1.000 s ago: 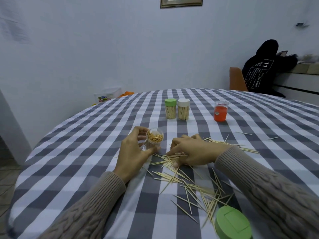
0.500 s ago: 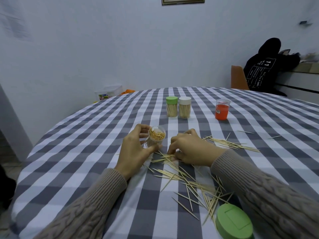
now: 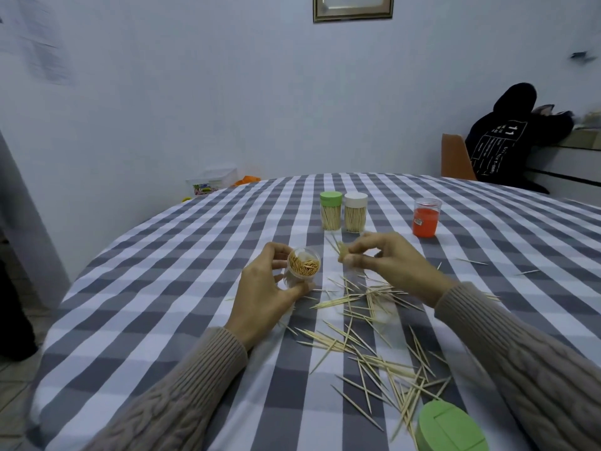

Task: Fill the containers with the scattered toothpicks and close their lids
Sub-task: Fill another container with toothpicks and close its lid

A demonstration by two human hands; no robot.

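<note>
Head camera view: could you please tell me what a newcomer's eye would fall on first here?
Probably the scattered toothpicks strewn over the checked tablecloth near the person. Just above them, the left hand grips an open clear container tilted toward the camera and packed with toothpicks, while the right hand pinches a small bunch beside it. A loose green lid lies at the near right edge.

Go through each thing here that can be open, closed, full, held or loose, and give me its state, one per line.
Clear jar: open, tilted, partly filled, held by left hand.
Right hand: pinches a toothpick bundle.
Green-lid jar: closed, full, upright.
White-lid jar: closed, full, upright.
Orange jar: lidless, upright.
Green lid: off, lying on table.
Scattered toothpicks: loose on the cloth.
</note>
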